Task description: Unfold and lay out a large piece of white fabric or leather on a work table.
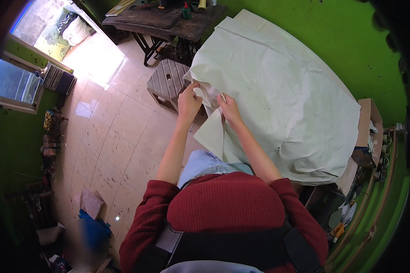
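White sheet [278, 95] drapes broadly, visibly creased.

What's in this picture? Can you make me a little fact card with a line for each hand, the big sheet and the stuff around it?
Left hand: left hand with fingers curled at the sheet's near-left edge; exact grip hard to see
Right hand: right hand pinching a fold of the same edge
Big sheet: pale sheet, wrinkled, spread wide to the right
Stool: grey-brown stool, just beyond the left hand
Table: dark table with a green bottle on it
Wall: green wall
Floor: shiny tiles
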The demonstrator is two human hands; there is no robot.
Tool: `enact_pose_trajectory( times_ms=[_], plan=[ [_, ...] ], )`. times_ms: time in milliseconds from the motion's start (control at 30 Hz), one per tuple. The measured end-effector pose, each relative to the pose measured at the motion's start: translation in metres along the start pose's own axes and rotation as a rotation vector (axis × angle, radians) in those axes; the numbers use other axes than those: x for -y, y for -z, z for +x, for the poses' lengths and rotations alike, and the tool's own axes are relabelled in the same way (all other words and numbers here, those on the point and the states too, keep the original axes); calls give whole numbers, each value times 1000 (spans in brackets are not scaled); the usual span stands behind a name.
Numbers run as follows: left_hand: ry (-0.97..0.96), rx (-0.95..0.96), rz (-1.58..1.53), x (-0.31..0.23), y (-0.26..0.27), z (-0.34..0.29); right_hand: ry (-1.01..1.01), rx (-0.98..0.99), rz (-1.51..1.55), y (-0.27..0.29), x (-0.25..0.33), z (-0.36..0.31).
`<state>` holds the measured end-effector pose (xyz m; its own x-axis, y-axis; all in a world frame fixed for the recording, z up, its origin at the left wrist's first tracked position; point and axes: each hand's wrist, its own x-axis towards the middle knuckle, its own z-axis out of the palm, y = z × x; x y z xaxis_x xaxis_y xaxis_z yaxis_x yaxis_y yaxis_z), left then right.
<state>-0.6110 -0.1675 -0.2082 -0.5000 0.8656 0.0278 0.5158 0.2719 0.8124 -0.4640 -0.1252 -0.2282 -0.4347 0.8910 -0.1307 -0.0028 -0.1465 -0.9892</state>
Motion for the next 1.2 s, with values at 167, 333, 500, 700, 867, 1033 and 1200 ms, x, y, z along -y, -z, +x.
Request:
enact_pose_trajectory(
  times_ms=[167,333,500,700,867,1033,1200],
  plan=[
    [-14,-89,14,13,3,13,105,-275,-172,43,-1,20],
    [14,-85,67,2,5,18,133,-313,-304,70,32,21],
    [15,-93,65,14,8,31,160,-379,-170,101,51,20],
    [-31,-111,143,48,36,50,100,-495,-3,202,68,4],
    [-123,-164,322,75,49,76,187,-702,-158,270,80,-13],
    [-22,-81,387,84,56,85,155,-901,-425,341,73,-40],
    [-157,-230,613,54,5,63,95,-1073,-800,322,49,-43]
  ],
)
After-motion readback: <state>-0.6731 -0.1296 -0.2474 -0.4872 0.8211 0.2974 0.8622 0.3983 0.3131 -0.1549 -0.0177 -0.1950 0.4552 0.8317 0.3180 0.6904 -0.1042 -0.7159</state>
